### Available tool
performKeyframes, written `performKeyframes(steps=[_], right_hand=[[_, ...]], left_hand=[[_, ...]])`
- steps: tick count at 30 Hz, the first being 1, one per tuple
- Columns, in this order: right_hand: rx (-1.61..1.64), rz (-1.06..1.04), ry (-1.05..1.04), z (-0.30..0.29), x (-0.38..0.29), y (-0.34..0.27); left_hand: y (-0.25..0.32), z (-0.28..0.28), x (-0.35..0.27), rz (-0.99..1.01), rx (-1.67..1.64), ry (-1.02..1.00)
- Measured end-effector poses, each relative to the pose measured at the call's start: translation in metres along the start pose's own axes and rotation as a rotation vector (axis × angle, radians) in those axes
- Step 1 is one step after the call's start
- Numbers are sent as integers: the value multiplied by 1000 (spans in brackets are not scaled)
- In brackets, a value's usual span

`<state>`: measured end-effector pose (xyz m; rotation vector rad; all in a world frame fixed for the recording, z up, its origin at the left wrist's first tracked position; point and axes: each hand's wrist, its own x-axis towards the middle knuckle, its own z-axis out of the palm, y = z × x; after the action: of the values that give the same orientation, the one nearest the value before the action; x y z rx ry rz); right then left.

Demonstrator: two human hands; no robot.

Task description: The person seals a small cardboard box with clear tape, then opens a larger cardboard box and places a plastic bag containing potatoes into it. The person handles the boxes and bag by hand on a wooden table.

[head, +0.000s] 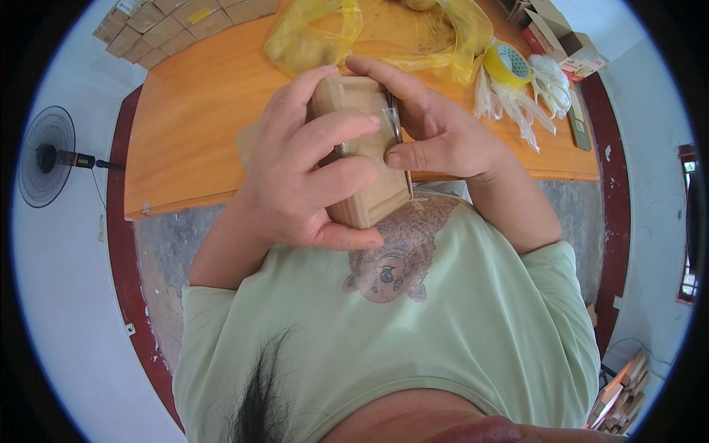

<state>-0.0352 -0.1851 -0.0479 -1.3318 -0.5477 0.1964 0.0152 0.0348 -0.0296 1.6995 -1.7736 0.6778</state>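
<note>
A small brown cardboard box is held up between both hands, above the table's near edge and in front of the green T-shirt. My left hand grips it, with fingers across its upper face and the thumb at its lower end. My right hand touches the box's right side, its thumb on the upper face and its index finger over the far end. A strip of clear tape lies along the right side near the right thumb, its end slightly raised. The underside of the box is hidden.
On the wooden table are yellow plastic bags with round things inside, a tape roll, white-handled scissors, clear plastic bags and a dark flat object. Stacked cardboard boxes stand far left, open cartons far right.
</note>
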Motion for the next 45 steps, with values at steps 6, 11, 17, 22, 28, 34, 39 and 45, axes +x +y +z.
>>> performKeyframes(steps=[6,11,17,22,28,34,39,45], right_hand=[[-7,20,-25,0,0,-4],[2,12,-28,0,1,-3],[44,9,-28,-1,0,-4],[1,34,67,8,4,-3],[42,-13,48,4,2,2],[73,-7,47,1,1,3],[200,70,71,3,1,0],[89,53,139,10,3,0]], left_hand=[[1,-2,-2,-11,-15,-7],[1,-2,-1,-4,-12,-6],[5,-3,1,-71,-22,11],[4,-2,2,-73,5,23],[3,-1,1,-71,0,20],[4,-1,2,-74,0,16],[5,-1,3,-76,1,8],[5,0,2,-67,20,25]])
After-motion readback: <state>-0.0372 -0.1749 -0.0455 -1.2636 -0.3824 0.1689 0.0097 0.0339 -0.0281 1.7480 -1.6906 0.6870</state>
